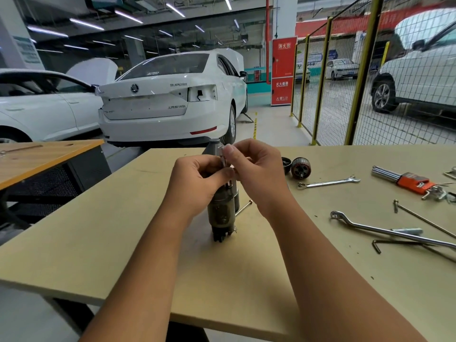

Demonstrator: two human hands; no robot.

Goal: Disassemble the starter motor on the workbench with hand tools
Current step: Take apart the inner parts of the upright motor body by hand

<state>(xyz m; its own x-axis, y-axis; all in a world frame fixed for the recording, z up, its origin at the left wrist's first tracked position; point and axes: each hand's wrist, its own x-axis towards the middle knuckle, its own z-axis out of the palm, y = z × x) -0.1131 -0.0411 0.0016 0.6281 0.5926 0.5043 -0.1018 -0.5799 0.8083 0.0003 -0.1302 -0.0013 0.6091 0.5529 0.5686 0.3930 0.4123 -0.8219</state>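
The starter motor (221, 213), a dark grimy cylinder, lies on the workbench (123, 233) pointing away from me. Both hands meet above its far part. My left hand (197, 178) curls its fingers and thumb round a small metal piece (224, 157) at the motor's top. My right hand (256, 166) pinches the same slim metal piece from the right with thumb and forefinger. The hands hide how that piece joins the motor. A long through bolt (243, 208) lies just right of the motor body.
To the right lie the armature (300, 168), a black cap (286, 164), a combination wrench (328, 182), an orange hex key set (412, 182), an offset ring wrench (385, 230), another long bolt (424, 218) and a loose hex key (399, 243). White cars stand beyond the bench.
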